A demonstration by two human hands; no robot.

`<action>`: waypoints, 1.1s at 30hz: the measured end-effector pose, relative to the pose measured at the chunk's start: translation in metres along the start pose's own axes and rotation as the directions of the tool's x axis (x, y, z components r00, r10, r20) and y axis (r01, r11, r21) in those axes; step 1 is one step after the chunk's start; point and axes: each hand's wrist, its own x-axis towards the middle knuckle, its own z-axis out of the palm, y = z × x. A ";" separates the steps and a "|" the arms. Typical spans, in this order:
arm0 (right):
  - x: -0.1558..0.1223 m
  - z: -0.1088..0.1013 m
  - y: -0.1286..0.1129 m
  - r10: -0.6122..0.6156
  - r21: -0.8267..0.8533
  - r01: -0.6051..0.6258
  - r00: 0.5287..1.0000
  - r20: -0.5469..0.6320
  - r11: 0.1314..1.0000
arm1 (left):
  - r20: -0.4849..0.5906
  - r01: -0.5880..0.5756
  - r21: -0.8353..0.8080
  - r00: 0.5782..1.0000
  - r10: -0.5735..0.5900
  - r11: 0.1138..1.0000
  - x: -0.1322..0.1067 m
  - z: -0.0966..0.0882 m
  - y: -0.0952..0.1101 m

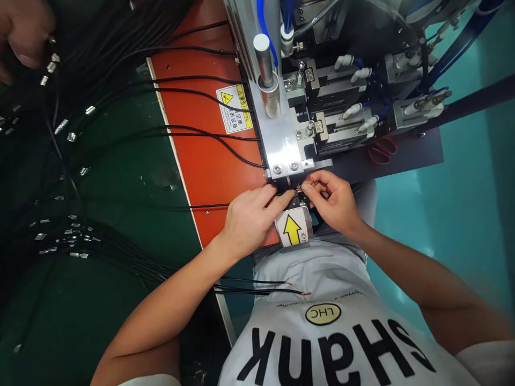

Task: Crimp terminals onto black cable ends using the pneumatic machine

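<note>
My left hand (251, 214) rests on the orange panel (209, 161) with its fingers pressed together on a black cable end at the machine's front slot (295, 188). My right hand (333, 198) meets it from the right, thumb and forefinger pinched on a small connector tip at the same slot. Just below both hands sits a white block with a yellow arrow (293, 228). What lies between the fingertips is mostly hidden.
A metal machine (281, 123) with a cylinder, blue hoses and pneumatic actuators stands behind. Several black cables cross the orange panel; many more with metal plugs (72, 236) lie on the green table at left. Red scissors (382, 150) lie at right. Another person's hand (24, 32) is top left.
</note>
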 end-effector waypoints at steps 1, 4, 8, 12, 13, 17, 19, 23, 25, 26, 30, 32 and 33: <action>0.000 0.000 -0.001 0.012 -0.006 -0.012 1.000 0.002 1.000 | -0.001 0.002 0.002 1.000 -0.002 1.000 0.000 0.000 0.000; 0.000 0.001 -0.002 0.052 -0.019 -0.052 0.999 0.005 0.998 | 0.014 0.015 0.001 1.000 -0.015 1.000 -0.001 0.001 0.000; 0.001 0.002 0.001 0.085 -0.005 -0.085 0.996 0.014 0.996 | 0.035 0.022 -0.010 0.999 -0.021 1.000 -0.002 0.001 0.000; 0.002 -0.001 0.003 0.132 0.089 -0.136 0.990 0.046 0.987 | 0.033 0.029 -0.014 0.999 -0.028 0.999 -0.001 0.001 0.000; 0.002 -0.003 0.002 0.149 0.115 -0.155 0.987 0.060 0.981 | 0.034 0.030 -0.016 0.999 -0.029 0.999 -0.001 0.000 0.000; 0.004 -0.007 -0.008 0.162 0.080 -0.168 0.984 0.075 0.983 | 0.030 0.016 -0.018 0.999 -0.016 1.000 0.000 0.000 0.001; 0.004 -0.006 -0.014 0.105 -0.007 -0.105 0.994 0.034 0.994 | 0.025 0.012 -0.018 1.000 -0.012 1.000 0.000 0.000 0.001; 0.002 -0.003 -0.021 -0.045 -0.161 0.038 0.998 -0.041 0.986 | 0.040 0.014 -0.017 0.999 -0.013 1.000 -0.001 -0.001 0.001; 0.001 -0.002 -0.020 -0.060 -0.171 0.053 0.997 -0.037 0.984 | 0.052 0.007 -0.011 0.999 -0.007 1.000 -0.001 -0.001 0.000; 0.000 -0.002 -0.019 -0.039 -0.146 0.034 0.999 -0.032 0.989 | 0.057 0.005 -0.010 0.998 -0.005 1.000 -0.001 -0.001 0.000; 0.004 -0.001 -0.008 0.172 0.097 -0.174 0.985 0.027 0.980 | 0.081 0.021 -0.032 0.997 -0.018 0.999 -0.001 -0.002 0.001; 0.005 -0.002 -0.003 0.257 0.199 -0.274 0.961 0.106 0.941 | 0.096 0.034 -0.050 0.995 -0.029 0.998 0.001 -0.003 0.001; 0.004 -0.004 -0.001 0.277 0.222 -0.302 0.951 0.136 0.927 | 0.101 0.040 -0.058 0.994 -0.034 0.997 0.002 -0.004 0.002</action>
